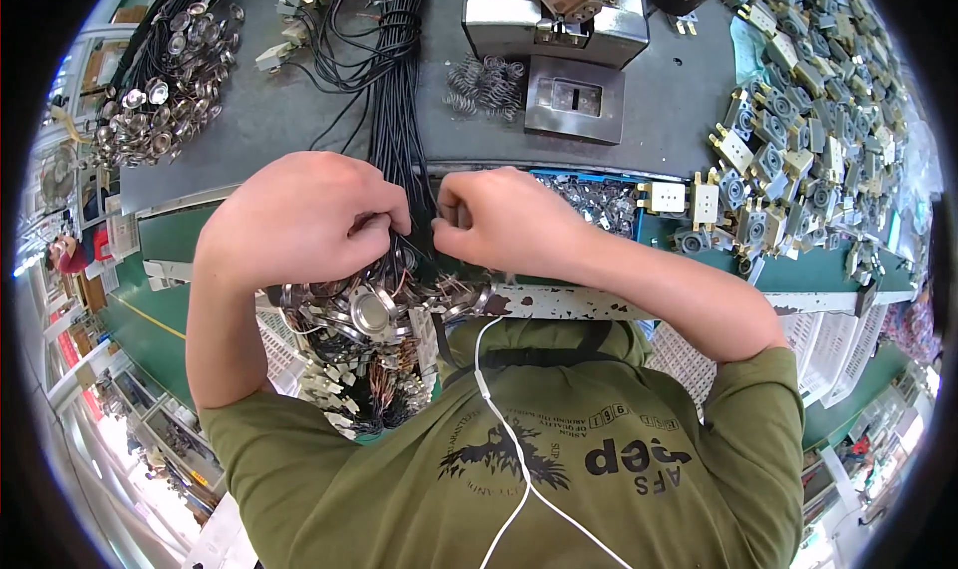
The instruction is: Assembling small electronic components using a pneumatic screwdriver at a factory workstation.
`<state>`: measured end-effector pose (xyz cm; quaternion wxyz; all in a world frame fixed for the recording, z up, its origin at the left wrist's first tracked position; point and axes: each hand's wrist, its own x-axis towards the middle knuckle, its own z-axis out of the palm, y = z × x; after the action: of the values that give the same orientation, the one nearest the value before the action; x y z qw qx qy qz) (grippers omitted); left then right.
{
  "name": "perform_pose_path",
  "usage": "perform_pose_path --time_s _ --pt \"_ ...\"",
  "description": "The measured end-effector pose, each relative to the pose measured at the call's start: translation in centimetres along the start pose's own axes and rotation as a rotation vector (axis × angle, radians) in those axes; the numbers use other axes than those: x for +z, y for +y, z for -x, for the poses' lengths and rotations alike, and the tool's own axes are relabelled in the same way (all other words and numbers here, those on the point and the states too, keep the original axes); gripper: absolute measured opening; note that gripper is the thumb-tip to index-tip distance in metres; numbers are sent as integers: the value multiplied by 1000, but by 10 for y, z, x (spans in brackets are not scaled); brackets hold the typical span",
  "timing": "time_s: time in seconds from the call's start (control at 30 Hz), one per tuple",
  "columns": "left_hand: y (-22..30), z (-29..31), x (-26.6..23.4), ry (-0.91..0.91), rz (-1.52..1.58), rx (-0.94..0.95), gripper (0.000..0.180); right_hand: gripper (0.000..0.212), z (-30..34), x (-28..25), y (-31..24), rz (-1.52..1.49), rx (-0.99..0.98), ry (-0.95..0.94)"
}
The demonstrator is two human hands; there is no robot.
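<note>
A thick bundle of thin black cables runs down the bench toward me and hangs over its front edge. My left hand is closed at the left side of the bundle, thumb and fingers pinched on a black cable. Just right of the bundle, my right hand is closed too, thumb against curled fingers; whatever it holds is hidden or too small to name. Beneath my left hand hang round metal cups on the cable ends, with bunched connectors and copper-coloured wire ends lower down.
Ahead stands a metal press with a steel block before it and loose coil springs beside it. Square grey and white parts heap at right. A blue-edged tray holds small metal pieces. More wired cups lie left.
</note>
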<state>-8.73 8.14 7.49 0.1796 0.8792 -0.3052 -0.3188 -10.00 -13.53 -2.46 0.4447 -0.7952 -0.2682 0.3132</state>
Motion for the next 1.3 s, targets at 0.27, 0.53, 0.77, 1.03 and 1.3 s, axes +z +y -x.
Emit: perform_pose_path --time_s 0.27,0.53,0.77,1.03,1.3 --pt "1 1 -2 -52 -6 -72 20 23 21 -85 -30 -365 288 -324" --pt "3 -8 9 28 -109 -74 20 40 11 -47 -5 -346 72 -269" --pt "-3 -8 1 48 -58 -42 16 32 -21 -12 -6 -517 228 -221" --pt "-9 4 -15 26 -17 -60 20 33 -9 -17 11 -526 87 -120" --pt "0 -1 -16 30 -82 -81 21 32 9 -52 1 -725 241 -219"
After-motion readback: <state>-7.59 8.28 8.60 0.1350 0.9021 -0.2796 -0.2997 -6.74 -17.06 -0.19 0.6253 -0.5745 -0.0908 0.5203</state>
